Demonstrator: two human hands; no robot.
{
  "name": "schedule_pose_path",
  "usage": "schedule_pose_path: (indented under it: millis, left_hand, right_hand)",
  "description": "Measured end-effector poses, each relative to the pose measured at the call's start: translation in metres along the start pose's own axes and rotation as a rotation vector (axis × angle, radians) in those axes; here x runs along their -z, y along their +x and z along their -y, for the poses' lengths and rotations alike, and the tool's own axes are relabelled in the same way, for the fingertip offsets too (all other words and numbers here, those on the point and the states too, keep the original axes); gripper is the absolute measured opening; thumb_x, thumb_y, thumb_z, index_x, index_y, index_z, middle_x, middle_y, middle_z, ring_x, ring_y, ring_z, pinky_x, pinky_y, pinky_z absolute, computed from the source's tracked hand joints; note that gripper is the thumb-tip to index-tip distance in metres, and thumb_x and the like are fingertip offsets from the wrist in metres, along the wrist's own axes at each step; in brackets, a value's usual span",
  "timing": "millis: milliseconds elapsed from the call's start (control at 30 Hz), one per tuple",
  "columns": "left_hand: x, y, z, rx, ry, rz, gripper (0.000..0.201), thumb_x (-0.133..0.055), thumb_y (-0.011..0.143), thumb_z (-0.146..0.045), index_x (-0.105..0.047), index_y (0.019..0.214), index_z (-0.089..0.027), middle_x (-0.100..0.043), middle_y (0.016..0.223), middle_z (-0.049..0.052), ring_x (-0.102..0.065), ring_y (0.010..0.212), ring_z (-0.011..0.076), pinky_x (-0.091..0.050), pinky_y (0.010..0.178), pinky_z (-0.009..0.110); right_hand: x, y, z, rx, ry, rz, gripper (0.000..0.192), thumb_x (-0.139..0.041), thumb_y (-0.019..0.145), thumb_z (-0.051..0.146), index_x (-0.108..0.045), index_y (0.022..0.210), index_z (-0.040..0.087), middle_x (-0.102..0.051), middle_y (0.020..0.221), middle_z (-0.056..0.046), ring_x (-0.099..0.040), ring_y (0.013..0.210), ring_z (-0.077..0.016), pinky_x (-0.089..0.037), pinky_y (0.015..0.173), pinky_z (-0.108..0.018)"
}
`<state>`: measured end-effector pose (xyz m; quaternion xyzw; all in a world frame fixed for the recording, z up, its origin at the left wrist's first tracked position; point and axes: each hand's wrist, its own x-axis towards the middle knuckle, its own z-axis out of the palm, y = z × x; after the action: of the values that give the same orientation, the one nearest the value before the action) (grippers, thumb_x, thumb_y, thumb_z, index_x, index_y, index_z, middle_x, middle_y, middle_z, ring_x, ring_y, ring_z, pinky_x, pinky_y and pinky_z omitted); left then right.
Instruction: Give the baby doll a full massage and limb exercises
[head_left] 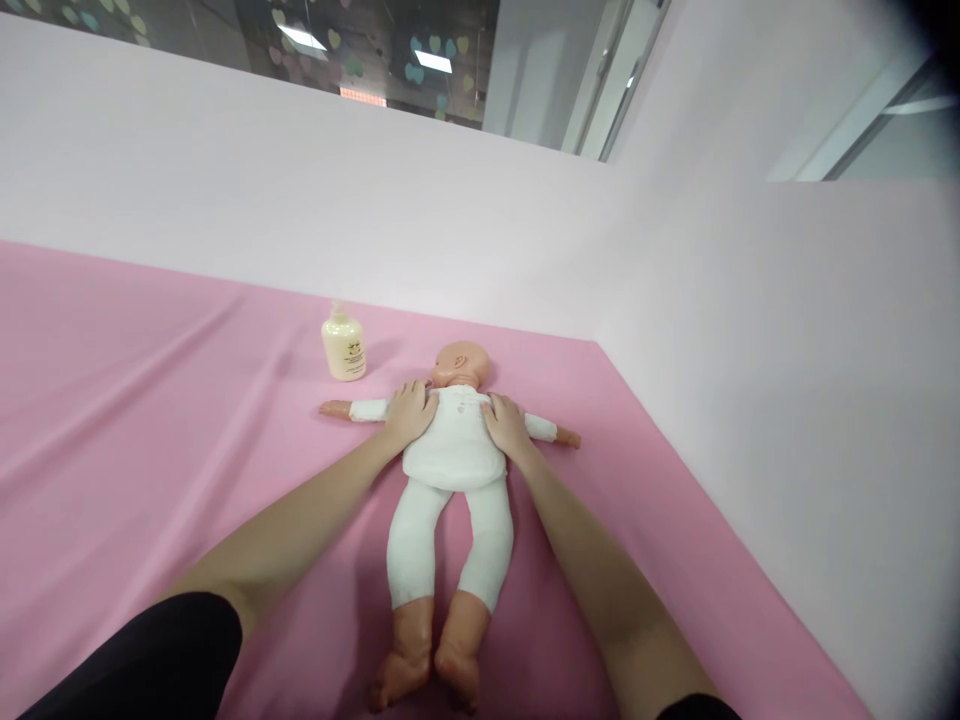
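A baby doll point(455, 440) in a white top and white leggings lies stretched out on a pink sheet point(247, 440). Its bald head is turned to the left with one ear showing, its arms reach out to both sides, and its bare feet point towards me. My left hand point(412, 412) rests flat on the doll's left-side shoulder as I see it, fingers extended. On the opposite shoulder lies my right hand point(508, 422), also flat, with fingers pointing up towards the head. Neither hand is wrapped around anything.
A pump bottle point(345, 347) of pale yellow liquid stands upright beyond the doll's outstretched left-side arm. White walls point(315, 190) border the pink surface at the back and right. A window point(390, 60) with heart stickers is above the back wall.
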<state>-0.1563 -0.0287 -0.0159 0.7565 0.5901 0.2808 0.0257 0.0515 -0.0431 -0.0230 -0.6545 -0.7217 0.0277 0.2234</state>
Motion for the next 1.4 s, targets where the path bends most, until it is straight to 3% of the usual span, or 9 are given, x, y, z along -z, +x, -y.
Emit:
schedule_pose_path:
  millis: [133,300,500,667,800,933,1067,1200,1400]
  left_hand:
    - [-0.003,0.003,0.005,0.033,0.053,0.047,0.045,-0.026,0.095,-0.035,-0.050,0.123,-0.010,-0.060,0.122,0.015,-0.055,0.111,0.0269,-0.040,0.095,0.039]
    - [0.002,0.008,0.014,0.061,0.143,0.097,0.048,-0.022,0.094,-0.036,-0.059,0.112,-0.011,-0.064,0.115,0.015,-0.056,0.109,0.0271,-0.038,0.096,0.041]
    - [0.013,0.013,0.024,0.145,0.230,0.179,0.053,-0.022,0.093,-0.040,-0.055,0.120,-0.009,-0.055,0.129,0.017,-0.044,0.124,0.0307,-0.030,0.103,0.046]
    - [0.023,0.016,0.030,0.224,0.254,0.234,0.058,-0.023,0.092,-0.043,-0.049,0.128,-0.005,-0.045,0.140,0.019,-0.035,0.132,0.0327,-0.027,0.105,0.047]
    - [0.022,0.016,0.033,0.202,0.279,0.227,0.056,-0.023,0.092,-0.043,-0.056,0.120,-0.007,-0.055,0.129,0.019,-0.044,0.124,0.0331,-0.032,0.100,0.047]
    - [0.010,0.009,0.029,0.040,0.228,0.183,0.053,-0.017,0.095,-0.036,-0.052,0.127,-0.012,-0.056,0.131,0.015,-0.047,0.123,0.0300,-0.030,0.102,0.050]
    - [0.007,0.005,0.023,-0.072,0.133,0.222,0.053,-0.017,0.095,-0.037,-0.049,0.131,-0.015,-0.053,0.136,0.011,-0.049,0.124,0.0271,-0.036,0.100,0.044]
    - [0.011,0.004,0.015,-0.045,0.012,0.221,0.051,-0.018,0.096,-0.040,-0.054,0.123,-0.016,-0.061,0.125,0.011,-0.056,0.116,0.0253,-0.039,0.097,0.039]
    - [0.005,-0.005,-0.018,0.021,-0.078,0.180,0.041,-0.030,0.094,-0.036,-0.052,0.115,-0.010,-0.061,0.118,0.017,-0.055,0.113,0.0264,-0.038,0.097,0.038]
  right_hand:
    - [0.002,0.001,-0.007,-0.016,-0.092,0.016,0.041,-0.028,0.098,0.032,-0.055,0.122,0.012,-0.060,0.124,-0.013,-0.047,0.122,-0.0253,-0.027,0.104,-0.040]
    - [0.008,0.001,-0.021,-0.094,-0.213,0.001,0.041,-0.027,0.097,0.032,-0.059,0.116,0.014,-0.059,0.126,-0.013,-0.042,0.125,-0.0280,-0.024,0.104,-0.045]
    - [0.018,0.003,-0.033,-0.188,-0.241,0.017,0.043,-0.027,0.095,0.031,-0.061,0.115,0.012,-0.058,0.127,-0.014,-0.039,0.127,-0.0291,-0.020,0.104,-0.048]
    - [0.022,0.005,-0.035,-0.207,-0.243,0.027,0.043,-0.028,0.095,0.032,-0.064,0.106,0.012,-0.064,0.117,-0.015,-0.048,0.116,-0.0278,-0.026,0.098,-0.045]
    - [0.023,0.002,-0.032,-0.200,-0.252,0.026,0.042,-0.029,0.095,0.034,-0.065,0.104,0.013,-0.065,0.113,-0.015,-0.052,0.110,-0.0271,-0.031,0.093,-0.041]
    - [0.021,-0.004,-0.022,-0.115,-0.243,0.024,0.041,-0.028,0.097,0.034,-0.063,0.107,0.017,-0.065,0.115,-0.012,-0.052,0.111,-0.0248,-0.032,0.091,-0.036]
    - [0.018,-0.006,-0.013,0.008,-0.142,0.037,0.041,-0.024,0.099,0.032,-0.059,0.116,0.020,-0.066,0.117,-0.008,-0.055,0.111,-0.0208,-0.032,0.093,-0.033]
    - [0.017,-0.005,-0.009,0.073,-0.016,0.064,0.041,-0.023,0.099,0.033,-0.054,0.123,0.020,-0.065,0.120,-0.007,-0.056,0.113,-0.0195,-0.034,0.096,-0.033]
    - [0.008,-0.007,0.009,0.136,0.073,0.058,0.053,-0.032,0.095,0.040,-0.035,0.139,0.011,-0.050,0.136,-0.016,-0.046,0.125,-0.0250,-0.034,0.104,-0.039]
